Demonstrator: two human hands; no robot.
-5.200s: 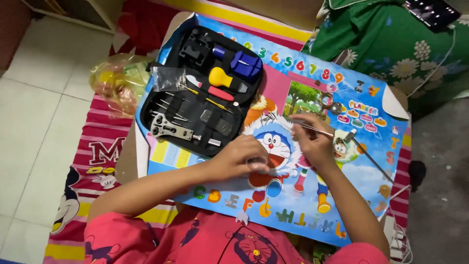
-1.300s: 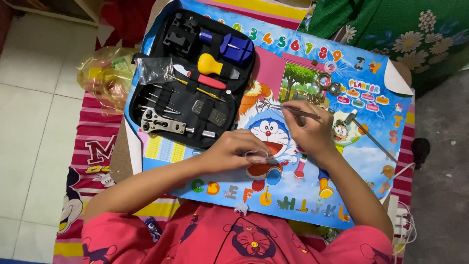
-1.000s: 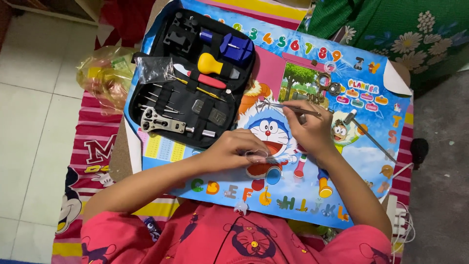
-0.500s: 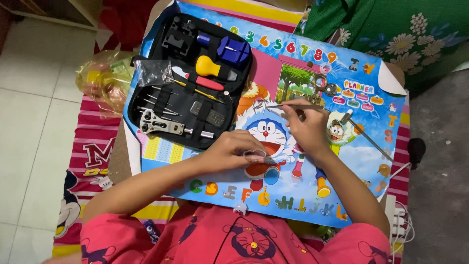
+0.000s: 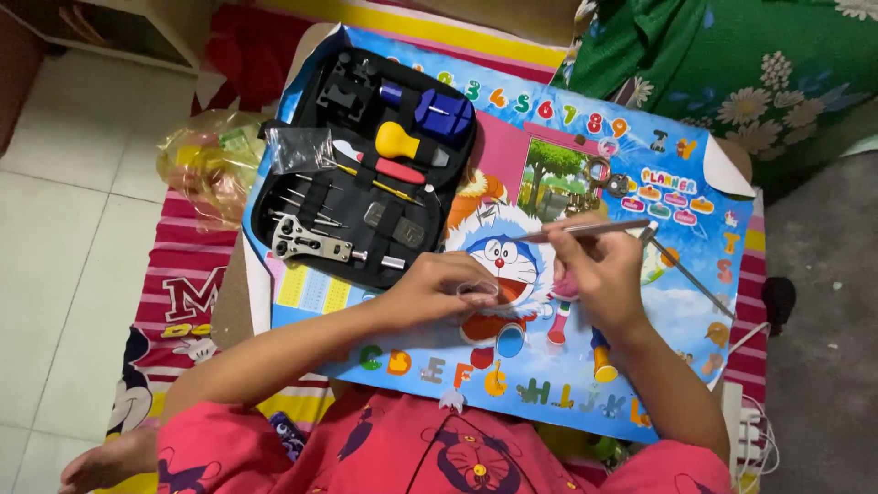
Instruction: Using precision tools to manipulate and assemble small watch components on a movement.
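Item: thin metal tweezers (image 5: 585,229), being pinched near the rear end by the right hand (image 5: 599,274), tips pointing left over the cartoon-printed bench (image 5: 695,302). Judged light, stiff, springy and slippery; best taken mid-shank. Left hand (image 5: 439,288) is curling closed over a small clear ring-shaped part (image 5: 477,293), seemingly light and fragile; fingers are hiding most of it, so its kind is unclear. Open black tool case (image 5: 366,174) is lying just left of the hands. Tweezer tips are too fine to resolve.
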